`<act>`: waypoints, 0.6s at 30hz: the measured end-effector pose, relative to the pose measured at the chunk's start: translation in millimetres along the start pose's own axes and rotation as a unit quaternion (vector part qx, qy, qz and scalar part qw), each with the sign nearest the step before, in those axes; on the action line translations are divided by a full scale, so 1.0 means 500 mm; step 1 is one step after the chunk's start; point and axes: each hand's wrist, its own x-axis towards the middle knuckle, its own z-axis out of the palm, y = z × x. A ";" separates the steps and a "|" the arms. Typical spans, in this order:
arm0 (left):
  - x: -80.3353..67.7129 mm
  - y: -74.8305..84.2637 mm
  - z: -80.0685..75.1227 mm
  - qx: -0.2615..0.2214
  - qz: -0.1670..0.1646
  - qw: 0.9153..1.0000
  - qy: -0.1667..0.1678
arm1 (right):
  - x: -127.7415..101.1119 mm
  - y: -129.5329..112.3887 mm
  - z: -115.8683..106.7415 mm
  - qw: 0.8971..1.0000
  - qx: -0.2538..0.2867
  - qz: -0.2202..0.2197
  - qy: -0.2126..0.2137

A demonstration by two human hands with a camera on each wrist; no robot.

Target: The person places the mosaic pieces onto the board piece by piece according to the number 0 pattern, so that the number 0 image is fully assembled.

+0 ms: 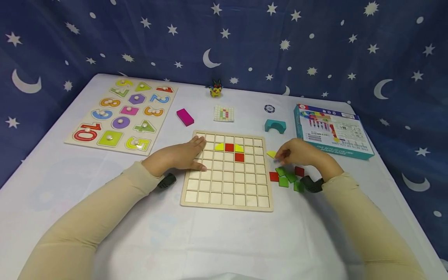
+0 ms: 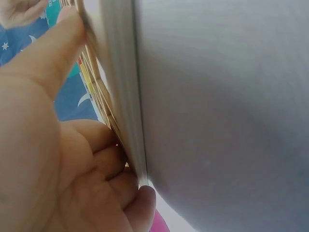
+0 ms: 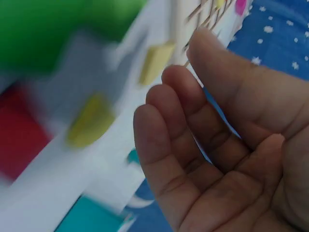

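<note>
Grid board (image 1: 227, 171) at the tabletop's centre, steadied at its left edge by the flat, spread left hand (image 1: 182, 155) | filled: two yellow pieces, two red, upper rows; most cells bare | right hand (image 1: 301, 153) relaxed, nothing gripped, beside a yellow piece (image 1: 271, 154) off the board's right edge | loose red and green tiles (image 1: 285, 177) unplaced.

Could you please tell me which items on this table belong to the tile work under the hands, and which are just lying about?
In use: grid board, left hand resting on its edge, right hand by the yellow tile, loose tiles, pattern card.

Lying about: number puzzle, pink block, teal arch, box, figurine.
</note>
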 end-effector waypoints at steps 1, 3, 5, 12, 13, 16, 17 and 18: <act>0.000 0.000 0.000 0.000 0.000 1.000 0.000 | -0.007 0.010 0.000 1.000 0.002 0.005 0.000; -0.001 -0.001 0.000 0.000 -0.001 1.000 0.000 | -0.020 0.029 0.000 1.000 0.005 0.016 0.002; 0.000 -0.002 0.002 0.000 0.000 1.000 0.000 | -0.030 0.050 0.001 1.000 0.009 0.028 0.004; -0.003 0.002 -0.001 -0.003 0.000 1.000 -0.001 | -0.058 0.110 0.009 0.997 0.027 0.071 0.002; -0.003 0.002 -0.002 -0.003 0.000 1.000 -0.002 | -0.061 0.114 0.012 0.997 0.030 0.071 0.004; -0.002 0.003 -0.002 -0.002 0.001 1.000 -0.003 | -0.065 0.119 0.020 0.997 0.036 0.068 0.010; -0.002 0.003 -0.002 -0.001 0.001 1.000 -0.003 | -0.065 0.118 0.023 0.997 0.040 0.067 0.012; -0.002 0.003 -0.002 -0.001 0.001 1.000 -0.003 | -0.065 0.118 0.026 0.997 0.042 0.066 0.015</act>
